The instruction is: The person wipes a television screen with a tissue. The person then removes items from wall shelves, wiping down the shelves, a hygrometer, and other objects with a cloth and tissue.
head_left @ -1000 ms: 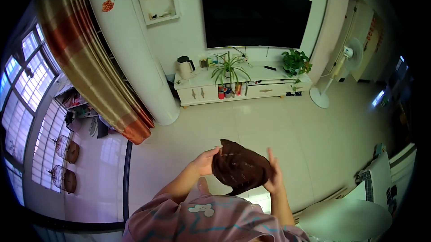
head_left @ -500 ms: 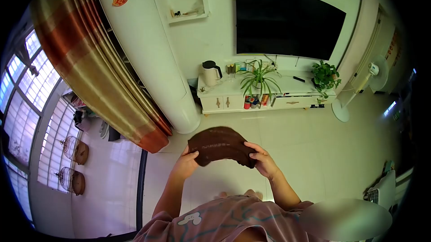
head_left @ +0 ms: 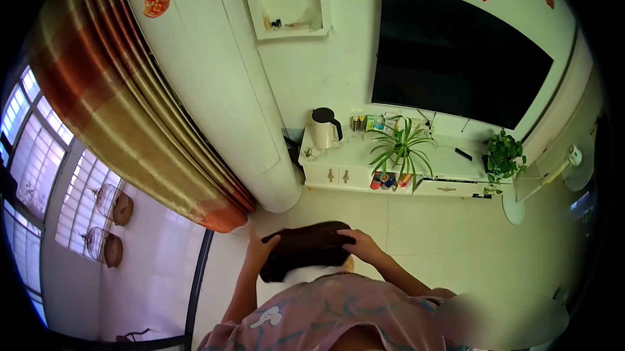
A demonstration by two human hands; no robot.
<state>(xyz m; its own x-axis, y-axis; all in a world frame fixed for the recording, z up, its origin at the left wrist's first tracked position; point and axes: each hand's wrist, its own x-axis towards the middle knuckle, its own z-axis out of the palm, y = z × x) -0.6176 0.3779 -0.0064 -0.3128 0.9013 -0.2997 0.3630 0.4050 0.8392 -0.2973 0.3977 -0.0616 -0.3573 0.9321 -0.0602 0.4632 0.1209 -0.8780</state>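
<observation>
From my far seat I see first the big striped curtain [head_left: 130, 123], which fills the left side, and close beside it the tall white column [head_left: 221, 77]; together they stand in the way on the left hand's side. The black television [head_left: 462, 58] is above the low white cabinet [head_left: 355, 149]. Past the right end of this cabinet stands a fan [head_left: 573, 155], dim and not sharp. A spiky plant [head_left: 403, 149] stands at the cabinet's middle, with leaves bending over the front edge, and a bushy plant [head_left: 503, 155] is at the right end.

The dark brown cloth [head_left: 303, 247] is in the air, just before the person's shirt [head_left: 325, 305]. The right hand [head_left: 362, 247] is closed on its upper right corner. The left hand [head_left: 260, 249] has the thumb on the left edge, but its fingers blur, so I cannot tell how far it is open. The kettle [head_left: 323, 133] stands at the cabinet's left end; the remote [head_left: 463, 154] lies between the plants.

Compared with half a second ago, the cloth is lower and nearer to the shirt, and the cabinet appears more to the right.
</observation>
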